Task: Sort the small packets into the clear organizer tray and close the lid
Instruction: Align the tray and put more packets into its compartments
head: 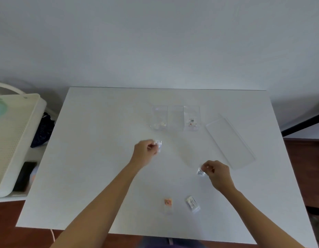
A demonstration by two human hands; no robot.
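The clear organizer tray [175,117] sits at the far middle of the white table, with packets in its left and right compartments; the middle one looks bare. Its clear lid [230,140] lies flat to the right, apart from the tray. My left hand [145,152] is shut on a small clear packet [159,144], a little in front of the tray's left end. My right hand [218,173] pinches another clear packet [201,172] lower on the right. Two packets lie near the front edge: an orange one [168,204] and a grey one [192,204].
A cream perforated bin [13,140] stands off the table's left edge with a dark bag [42,131] beside it. The white table [101,167] ends close to my body; brown floor shows beyond its right side.
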